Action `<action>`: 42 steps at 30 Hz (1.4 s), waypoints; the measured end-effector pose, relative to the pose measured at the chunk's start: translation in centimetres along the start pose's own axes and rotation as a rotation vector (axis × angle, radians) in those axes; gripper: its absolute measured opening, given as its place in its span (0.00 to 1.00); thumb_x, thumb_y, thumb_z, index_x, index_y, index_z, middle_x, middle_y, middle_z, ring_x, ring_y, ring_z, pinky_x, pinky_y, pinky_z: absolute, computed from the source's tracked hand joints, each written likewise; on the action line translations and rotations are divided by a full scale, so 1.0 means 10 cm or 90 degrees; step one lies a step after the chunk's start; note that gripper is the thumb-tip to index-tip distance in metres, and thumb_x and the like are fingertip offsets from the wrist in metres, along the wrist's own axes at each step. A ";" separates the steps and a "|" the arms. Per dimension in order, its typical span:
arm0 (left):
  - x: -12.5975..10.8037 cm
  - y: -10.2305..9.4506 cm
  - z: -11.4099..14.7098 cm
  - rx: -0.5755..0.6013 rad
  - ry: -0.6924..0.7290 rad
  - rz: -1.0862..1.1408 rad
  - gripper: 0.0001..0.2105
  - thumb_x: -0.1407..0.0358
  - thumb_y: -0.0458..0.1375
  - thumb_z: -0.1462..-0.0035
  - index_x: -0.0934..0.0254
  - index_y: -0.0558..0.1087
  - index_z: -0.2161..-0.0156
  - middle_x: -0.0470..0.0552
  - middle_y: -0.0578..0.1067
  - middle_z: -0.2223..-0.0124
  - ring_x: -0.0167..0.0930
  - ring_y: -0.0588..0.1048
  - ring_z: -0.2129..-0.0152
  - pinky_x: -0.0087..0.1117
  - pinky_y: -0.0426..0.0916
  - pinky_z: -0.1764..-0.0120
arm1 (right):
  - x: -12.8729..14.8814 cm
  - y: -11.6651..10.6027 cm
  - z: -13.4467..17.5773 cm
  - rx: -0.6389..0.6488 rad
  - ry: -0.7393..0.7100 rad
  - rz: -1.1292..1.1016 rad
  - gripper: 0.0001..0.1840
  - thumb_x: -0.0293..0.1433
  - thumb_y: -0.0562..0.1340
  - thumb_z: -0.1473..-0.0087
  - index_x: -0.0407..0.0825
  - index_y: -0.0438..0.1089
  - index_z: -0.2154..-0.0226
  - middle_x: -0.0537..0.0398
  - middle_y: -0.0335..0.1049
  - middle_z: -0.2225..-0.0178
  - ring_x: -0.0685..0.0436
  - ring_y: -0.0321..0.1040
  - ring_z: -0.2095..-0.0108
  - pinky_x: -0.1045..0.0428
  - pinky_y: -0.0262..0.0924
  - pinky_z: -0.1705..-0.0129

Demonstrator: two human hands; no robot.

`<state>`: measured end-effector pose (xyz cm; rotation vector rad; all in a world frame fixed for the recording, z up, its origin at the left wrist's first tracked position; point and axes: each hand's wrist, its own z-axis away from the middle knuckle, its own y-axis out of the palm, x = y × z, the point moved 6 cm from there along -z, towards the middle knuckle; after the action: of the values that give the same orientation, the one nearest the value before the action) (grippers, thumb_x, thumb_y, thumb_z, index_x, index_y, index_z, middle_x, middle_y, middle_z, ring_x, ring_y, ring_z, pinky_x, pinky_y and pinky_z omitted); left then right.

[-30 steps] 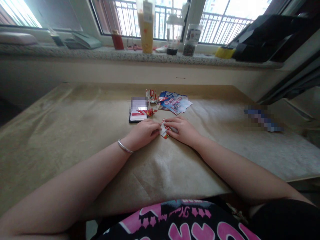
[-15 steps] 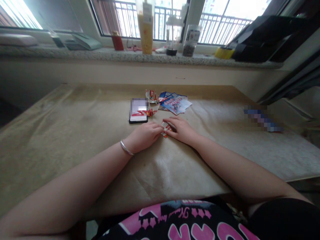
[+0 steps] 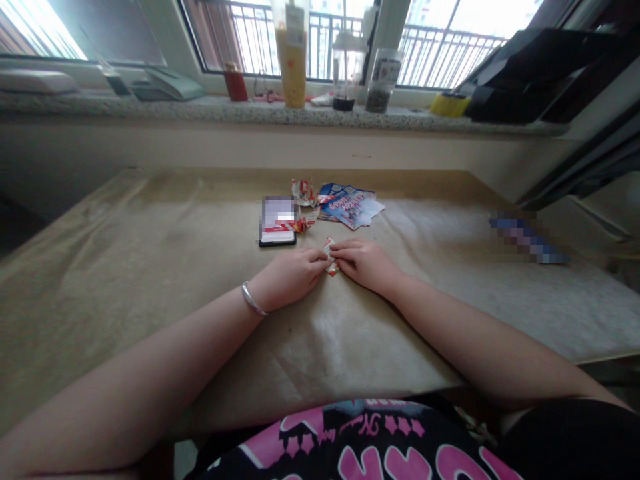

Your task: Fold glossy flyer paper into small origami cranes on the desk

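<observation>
A small folded piece of printed paper (image 3: 332,270), white with red and orange, lies on the table between my hands. From its left side, my left hand (image 3: 296,272), with a silver bangle at the wrist, holds the edge with closed fingertips. The fingers of my right hand (image 3: 366,260) are together and press on the paper's right side. My fingertips cover part of it. Just beyond are two folded red-and-white paper shapes (image 3: 304,193), the nearer one overlapping a phone (image 3: 277,242). Blue printed paper sheets (image 3: 350,205) lie fanned out to their right.
A brownish cloth covers the table (image 3: 200,267). At the right lies a blurred blue item (image 3: 530,239). On the windowsill (image 3: 185,110) stand a tall yellow-filled container (image 3: 293,67), a red jar (image 3: 235,83), clear containers and a yellow tape roll (image 3: 450,105).
The paper between my hands now looks narrower, and its red lettering no longer shows. My right fingers, spread before, have come together on it. My left hand has barely moved.
</observation>
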<state>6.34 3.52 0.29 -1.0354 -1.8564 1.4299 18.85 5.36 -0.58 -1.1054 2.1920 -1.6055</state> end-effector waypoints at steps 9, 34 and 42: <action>0.01 -0.01 -0.03 0.015 -0.019 0.017 0.14 0.72 0.51 0.41 0.67 0.73 0.52 0.57 0.75 0.53 0.35 0.75 0.57 0.36 0.70 0.52 | 0.06 0.05 -0.01 0.036 -0.024 0.078 0.19 0.28 0.53 0.41 0.45 0.72 0.50 0.50 0.69 0.46 0.41 0.66 0.46 0.46 0.60 0.42; 0.06 -0.03 -0.04 0.002 -0.021 0.025 0.13 0.73 0.53 0.43 0.68 0.73 0.54 0.57 0.75 0.50 0.34 0.74 0.53 0.36 0.69 0.48 | -0.15 0.12 -0.05 0.068 0.110 -0.030 0.23 0.30 0.52 0.40 0.44 0.62 0.43 0.46 0.64 0.43 0.40 0.56 0.40 0.44 0.53 0.39; 0.08 -0.01 -0.02 -0.016 0.005 0.036 0.11 0.73 0.53 0.42 0.64 0.76 0.59 0.53 0.76 0.52 0.34 0.74 0.56 0.36 0.70 0.51 | -0.06 -0.04 -0.02 -0.011 0.104 0.034 0.11 0.30 0.58 0.46 0.47 0.73 0.60 0.50 0.74 0.57 0.41 0.67 0.55 0.48 0.61 0.51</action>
<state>6.02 4.31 0.40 -1.1125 -1.8581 1.4367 19.34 5.81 -0.28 -0.9413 2.3193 -1.7119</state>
